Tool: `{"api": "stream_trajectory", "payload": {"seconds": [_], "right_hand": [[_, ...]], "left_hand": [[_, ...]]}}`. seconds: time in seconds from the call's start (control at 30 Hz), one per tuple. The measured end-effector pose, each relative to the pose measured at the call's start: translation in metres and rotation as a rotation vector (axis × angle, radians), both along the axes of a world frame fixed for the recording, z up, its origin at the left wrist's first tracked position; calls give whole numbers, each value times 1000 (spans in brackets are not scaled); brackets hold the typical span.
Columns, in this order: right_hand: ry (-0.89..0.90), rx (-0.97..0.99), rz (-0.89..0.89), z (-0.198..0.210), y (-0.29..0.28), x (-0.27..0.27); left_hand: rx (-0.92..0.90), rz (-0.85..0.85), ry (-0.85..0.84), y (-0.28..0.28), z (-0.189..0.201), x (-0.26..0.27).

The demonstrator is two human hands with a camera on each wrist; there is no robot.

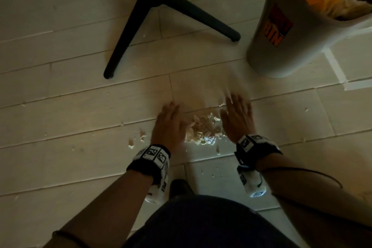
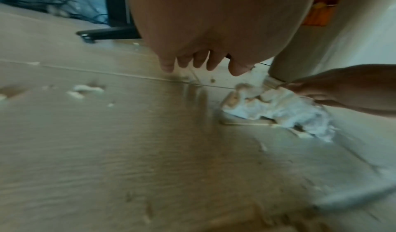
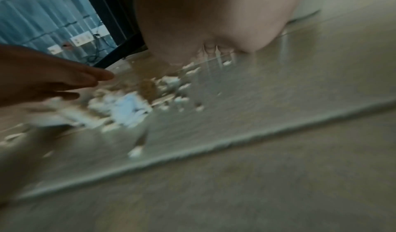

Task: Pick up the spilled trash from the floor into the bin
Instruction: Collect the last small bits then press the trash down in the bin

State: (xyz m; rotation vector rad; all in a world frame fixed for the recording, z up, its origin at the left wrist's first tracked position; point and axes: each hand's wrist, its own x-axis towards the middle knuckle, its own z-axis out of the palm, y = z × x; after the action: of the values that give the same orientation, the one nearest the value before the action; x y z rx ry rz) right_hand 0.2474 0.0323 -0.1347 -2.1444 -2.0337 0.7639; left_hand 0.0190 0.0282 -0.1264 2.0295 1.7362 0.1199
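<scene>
A small heap of torn paper and crumbs (image 1: 204,130) lies on the pale plank floor, between my two hands. My left hand (image 1: 170,122) is flat and open on the heap's left side, fingers straight. On the right side my right hand (image 1: 237,115) is also open, its fingertips blurred. The left wrist view shows the heap (image 2: 276,110) with my right hand (image 2: 334,90) behind it. In the right wrist view the scraps (image 3: 128,107) spread in front of my left hand (image 3: 64,76). The grey bin (image 1: 285,32), full of paper waste, stands at the upper right.
A black chair base (image 1: 153,6) with spreading legs stands at the upper left of the floor. Small loose scraps (image 1: 136,139) lie left of my left hand, and more below the heap (image 1: 217,149). My dark trousers and a shoe (image 1: 179,187) fill the bottom.
</scene>
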Motion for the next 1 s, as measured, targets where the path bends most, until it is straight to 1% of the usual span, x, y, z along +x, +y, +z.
{"api": "stream_trajectory", "payload": {"seconds": [0.07, 0.1, 0.13, 0.17, 0.2, 0.27, 0.33, 0.43, 0.53, 0.63, 0.7, 0.77, 0.8, 0.83, 0.87, 0.9, 0.97, 1.0], "right_hand": [[1, -24, 60, -2, -14, -17], [4, -41, 91, -3, -21, -24], [11, -42, 125, -3, -26, -31], [33, -28, 154, -3, -31, -36], [71, 5, 170, -3, -34, -40], [153, 89, 121, -1, -34, -44], [191, 108, 39, 5, -24, -44], [149, 22, 9, 12, 2, -41], [84, -74, 85, 18, 28, -41], [-20, -152, 214, 19, 41, -44], [-57, -174, 255, 17, 40, -45], [-47, -148, 267, 17, 32, -48], [-21, -112, 277, 19, 25, -50], [22, -64, 290, 23, 18, -53], [82, -12, 293, 26, 10, -56], [153, 34, 264, 28, 1, -58], [270, 87, 112, 29, -13, -58], [291, 117, 33, 26, -17, -56]], "left_hand": [[-73, 132, 80, 8, -16, -15], [-110, 154, 127, 9, -20, -18], [-137, 143, 162, 8, -20, -17], [-142, 114, 163, 5, -18, -11], [-136, 75, 120, -1, -13, -1], [-97, -9, -8, -14, 2, 18], [-65, -1, -83, -15, 12, 26], [-76, 93, -54, 6, 10, 23], [-106, 46, 18, 24, 7, 23], [-141, -14, 33, 18, 2, 27], [-105, -104, 4, 1, 1, 32], [-96, -165, -127, -18, 2, 32], [-100, -149, -201, -25, 3, 27], [-93, -100, -251, -31, 2, 20], [-73, -36, -255, -36, 2, 11], [-43, 40, -225, -41, 2, -1], [21, 247, -129, -52, 4, -26], [39, 362, -87, -56, 5, -40]]}}
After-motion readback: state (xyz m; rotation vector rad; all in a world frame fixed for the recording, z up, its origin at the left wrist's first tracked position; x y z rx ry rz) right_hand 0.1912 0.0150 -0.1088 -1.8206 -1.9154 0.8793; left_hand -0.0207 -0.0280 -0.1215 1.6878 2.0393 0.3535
